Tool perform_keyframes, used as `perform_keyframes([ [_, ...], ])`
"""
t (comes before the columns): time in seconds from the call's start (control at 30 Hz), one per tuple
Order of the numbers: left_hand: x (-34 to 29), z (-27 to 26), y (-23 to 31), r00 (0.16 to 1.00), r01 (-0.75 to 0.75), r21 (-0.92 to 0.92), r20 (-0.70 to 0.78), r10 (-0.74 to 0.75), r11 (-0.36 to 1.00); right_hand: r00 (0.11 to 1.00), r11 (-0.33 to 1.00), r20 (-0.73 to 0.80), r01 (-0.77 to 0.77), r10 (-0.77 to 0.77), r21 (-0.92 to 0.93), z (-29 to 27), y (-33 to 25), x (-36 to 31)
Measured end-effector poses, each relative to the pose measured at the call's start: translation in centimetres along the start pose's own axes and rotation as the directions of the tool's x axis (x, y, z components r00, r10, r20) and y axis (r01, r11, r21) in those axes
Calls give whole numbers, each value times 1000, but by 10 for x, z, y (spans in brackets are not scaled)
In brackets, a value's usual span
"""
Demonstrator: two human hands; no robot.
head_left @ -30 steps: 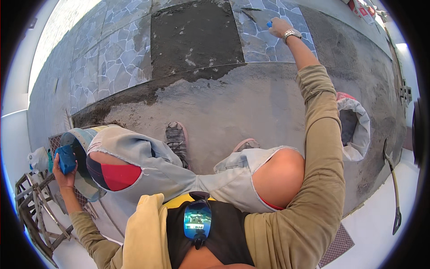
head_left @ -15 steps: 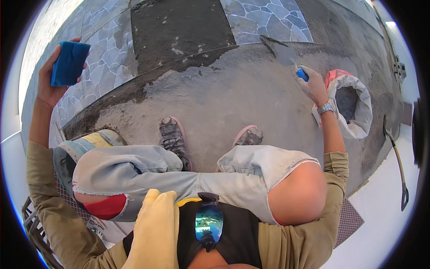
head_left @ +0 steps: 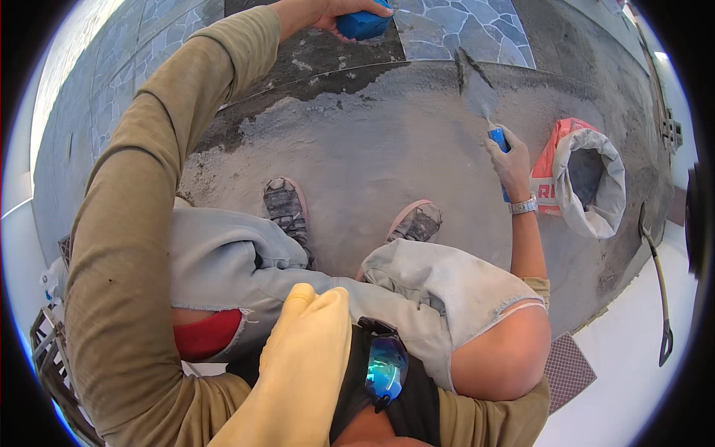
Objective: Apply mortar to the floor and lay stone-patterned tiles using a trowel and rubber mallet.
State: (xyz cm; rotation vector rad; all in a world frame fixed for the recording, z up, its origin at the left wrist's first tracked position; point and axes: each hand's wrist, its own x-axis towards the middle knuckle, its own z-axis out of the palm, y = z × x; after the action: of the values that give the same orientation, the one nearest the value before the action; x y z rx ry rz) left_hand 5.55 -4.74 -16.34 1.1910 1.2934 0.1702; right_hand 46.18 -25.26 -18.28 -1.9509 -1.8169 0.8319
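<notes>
My left hand [head_left: 328, 16] is stretched far forward at the top of the view, its fingers wrapped round a blue sponge [head_left: 363, 25]. The sponge is over the dark, damp mortar strip [head_left: 313, 56], close to the corner of a stone-patterned tile [head_left: 428, 33]. Lower and to the right, my right hand [head_left: 512, 165] grips the blue handle of a trowel [head_left: 477, 95]. Its grey blade points away from me, with wet mortar along the tip, near the tile's front edge. Whether the blade touches the floor, I cannot tell.
An open red and white bag [head_left: 596, 190] of grey powder stands right of my right hand. Farther right, a shovel [head_left: 655, 272] rests by the floor's edge. My shoes [head_left: 286, 212] are on the grey mortar-smeared floor [head_left: 357, 149]. A taut string crosses in front of the tiles.
My left hand has swung from the far left, forward and right, with the sponge, its sleeve now covering the bucket. My right hand has drawn slightly nearer, and the trowel points more straight ahead.
</notes>
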Motion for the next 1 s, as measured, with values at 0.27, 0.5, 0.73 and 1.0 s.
perform_keyframes([
  [0.27,27,28,-10,987,5,27,163,-9,1000,977,937,53,-213,206,276,18,7,-25],
  [0.5,-36,3,-67,994,106,441,-58,-90,891,978,937,15,-203,207,284,22,22,-37],
  [0.73,-129,-53,-128,972,224,347,-152,-181,911,975,930,32,-218,219,296,37,16,-39],
  [1.0,-166,-75,-150,938,217,220,-317,-141,951,974,919,93,-228,209,323,42,6,-47],
])
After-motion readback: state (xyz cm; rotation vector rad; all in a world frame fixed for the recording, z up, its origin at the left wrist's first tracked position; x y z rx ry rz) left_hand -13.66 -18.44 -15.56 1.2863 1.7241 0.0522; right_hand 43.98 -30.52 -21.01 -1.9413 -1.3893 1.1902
